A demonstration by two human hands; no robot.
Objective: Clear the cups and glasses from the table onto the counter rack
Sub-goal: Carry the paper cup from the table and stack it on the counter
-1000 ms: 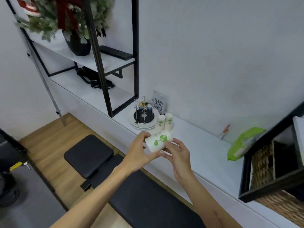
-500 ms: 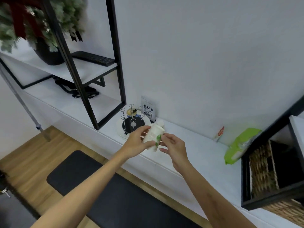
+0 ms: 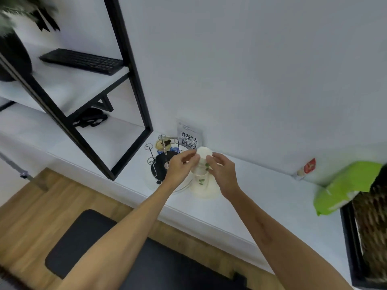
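A white paper cup [image 3: 203,153] with green leaf print is upside down on top of a stack of like cups [image 3: 202,183] standing on the white counter [image 3: 251,197]. My left hand [image 3: 181,164] pinches the top cup from the left and my right hand [image 3: 222,170] pinches it from the right. Just left of the stack stands the round cup rack [image 3: 156,170], a white base with a black disc and thin wire posts; my left hand hides part of it.
A QR-code card [image 3: 189,137] leans on the wall behind the rack. A black shelf frame [image 3: 134,84] with a keyboard [image 3: 81,60] stands at left. A green wipes pack [image 3: 345,187] and a woven basket [image 3: 372,231] sit at right. A black bench [image 3: 83,239] lies below.
The cup went from lying sideways between my hands to upside down over the cup stack on the counter. Both hands moved forward toward the wall, and the view came closer.
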